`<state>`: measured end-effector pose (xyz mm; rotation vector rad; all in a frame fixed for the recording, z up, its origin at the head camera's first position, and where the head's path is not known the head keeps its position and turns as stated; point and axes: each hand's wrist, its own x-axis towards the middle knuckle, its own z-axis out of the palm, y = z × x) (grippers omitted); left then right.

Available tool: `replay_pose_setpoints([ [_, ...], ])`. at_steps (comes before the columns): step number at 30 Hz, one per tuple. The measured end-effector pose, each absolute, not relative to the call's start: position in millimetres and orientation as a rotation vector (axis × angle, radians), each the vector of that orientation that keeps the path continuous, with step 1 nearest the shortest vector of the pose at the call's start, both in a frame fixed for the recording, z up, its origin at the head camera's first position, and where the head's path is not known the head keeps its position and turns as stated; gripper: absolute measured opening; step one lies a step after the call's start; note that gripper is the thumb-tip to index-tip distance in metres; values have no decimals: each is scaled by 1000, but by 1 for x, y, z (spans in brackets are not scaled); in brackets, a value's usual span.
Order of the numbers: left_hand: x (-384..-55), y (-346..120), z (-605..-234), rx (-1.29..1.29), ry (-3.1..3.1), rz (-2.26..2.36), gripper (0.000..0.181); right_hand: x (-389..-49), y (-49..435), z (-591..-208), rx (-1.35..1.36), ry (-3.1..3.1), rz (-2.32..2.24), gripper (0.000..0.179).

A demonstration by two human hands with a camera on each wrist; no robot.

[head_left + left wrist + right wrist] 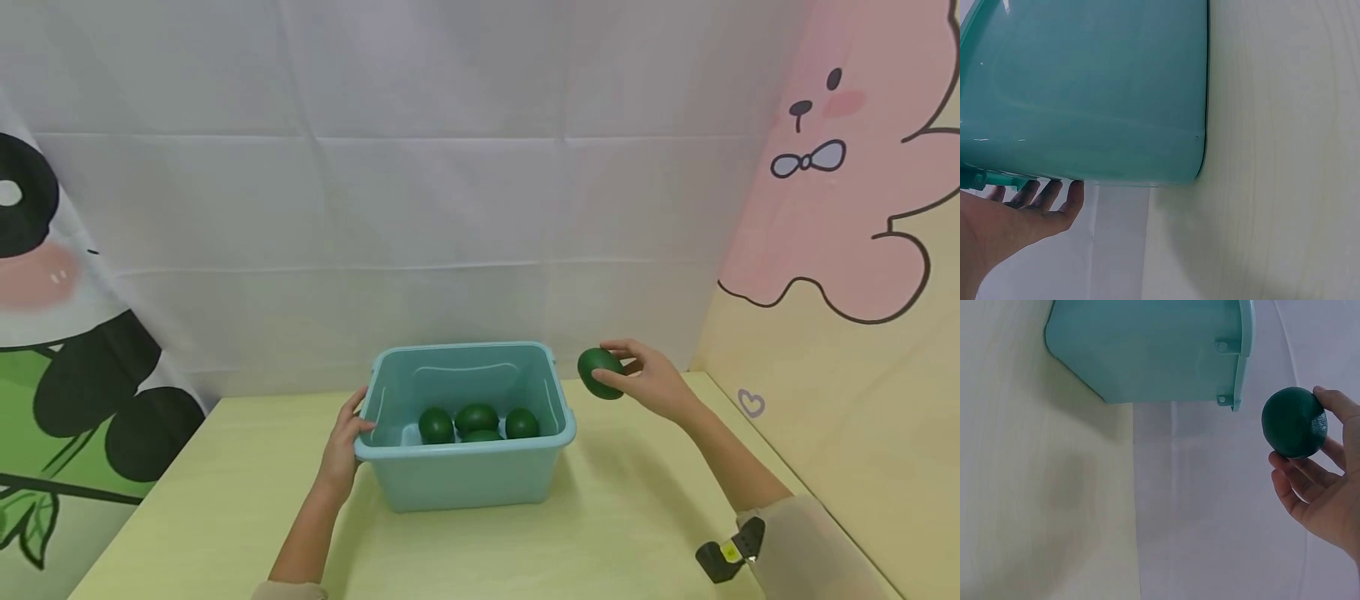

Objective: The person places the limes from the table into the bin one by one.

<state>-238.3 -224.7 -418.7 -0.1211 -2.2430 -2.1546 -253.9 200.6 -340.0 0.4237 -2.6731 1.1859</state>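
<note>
A teal plastic bin [465, 479] stands on the table with several dark green, egg-shaped fruits [477, 417] on its floor. The left hand [345, 446] grips its left side, thumb over the rim and fingers along the outer wall. In the left wrist view the fingertips [1074, 192] press under the rim. To the right of the bin, the right hand [648, 379] pinches another dark green, avocado-like fruit [598, 372] between thumb and fingers. That fruit is raised to about rim height, apart from the bin; in the right wrist view its skin is smooth and glossy.
The pale yellow table [225, 500] runs back to a white cloth wall [450, 208]. A side wall [840, 375] with a pink bear print stands close beyond the right arm. A panda print [67, 292] covers the left side. A black strap device sits on the right sleeve.
</note>
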Motion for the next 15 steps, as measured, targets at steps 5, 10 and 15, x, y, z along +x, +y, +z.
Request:
replay_pose_setpoints([
  [5,-239,-225,-419,-115,-2246,-2153,66,-258,196,-336,435,-2672,1197,54],
  [10,-238,-225,-419,-101,-2253,-2153,66,-263,191,-331,451,-2670,1191,55],
  [15,-237,-225,-418,-100,-2249,-2161,66,-266,186,-326,458,-2666,1191,56],
])
